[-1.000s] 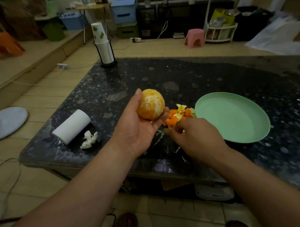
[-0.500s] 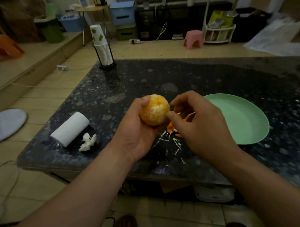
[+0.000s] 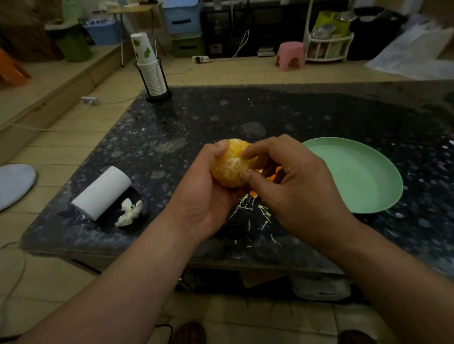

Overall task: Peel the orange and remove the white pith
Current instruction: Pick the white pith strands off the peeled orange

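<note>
A left hand (image 3: 203,188) curls its fingers around a peeled orange (image 3: 229,166), holding it above a dark counter (image 3: 296,112). The right hand (image 3: 298,192) pinches the fruit's surface with thumb and forefinger. Pith strands (image 3: 263,211) lie beneath.

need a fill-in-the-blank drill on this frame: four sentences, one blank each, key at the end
1. The left hand and the right hand both touch the ____.
2. The plate to the right of the hands is ____ in colour.
3. Pale strands of ____ lie on the table below the hands.
4. The stack of paper cups stands at the table's far ____ corner.
Missing words: orange; green; pith; left.
</note>
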Motion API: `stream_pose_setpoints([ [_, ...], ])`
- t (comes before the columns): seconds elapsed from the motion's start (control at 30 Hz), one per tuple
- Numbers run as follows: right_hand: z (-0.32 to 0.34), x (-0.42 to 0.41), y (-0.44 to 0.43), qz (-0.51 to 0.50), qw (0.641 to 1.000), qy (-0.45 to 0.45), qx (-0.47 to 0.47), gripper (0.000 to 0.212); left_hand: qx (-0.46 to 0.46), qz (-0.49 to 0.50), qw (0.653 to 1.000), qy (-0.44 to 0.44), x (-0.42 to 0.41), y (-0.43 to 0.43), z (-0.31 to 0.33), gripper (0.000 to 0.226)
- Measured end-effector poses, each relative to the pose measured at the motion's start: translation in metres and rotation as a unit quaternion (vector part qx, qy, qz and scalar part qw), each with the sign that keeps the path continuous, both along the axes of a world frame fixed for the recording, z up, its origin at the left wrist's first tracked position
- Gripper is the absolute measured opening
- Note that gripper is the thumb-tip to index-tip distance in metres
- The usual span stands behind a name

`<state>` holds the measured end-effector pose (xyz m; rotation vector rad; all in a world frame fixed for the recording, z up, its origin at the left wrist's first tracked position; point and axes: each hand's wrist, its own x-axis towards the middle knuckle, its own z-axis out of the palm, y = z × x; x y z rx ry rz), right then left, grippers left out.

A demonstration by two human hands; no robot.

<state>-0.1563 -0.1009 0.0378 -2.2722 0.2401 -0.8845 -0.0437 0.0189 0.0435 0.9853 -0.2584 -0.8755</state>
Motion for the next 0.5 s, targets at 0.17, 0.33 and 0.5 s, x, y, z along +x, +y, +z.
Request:
stream_pose_setpoints([
  [0.17,0.0009,-0.0003,0.002,-0.003,1.0,-0.005,-0.004,0.022,0.004,0.002,1.0,0.002,-0.0004,0.0003,-0.0002,0.037],
  [0.33,-0.0004,-0.0007,0.0033,-0.008,1.0,-0.012,0.007,0.016,0.003,0.009,1.0,0.004,-0.0009,0.0002,0.0001,0.04],
  [0.5,0.0025,-0.0026,0.002,0.011,0.999,0.001,0.049,0.019,0.009,0.01,1.0,-0.006,0.0017,0.0024,0.0005,0.047],
])
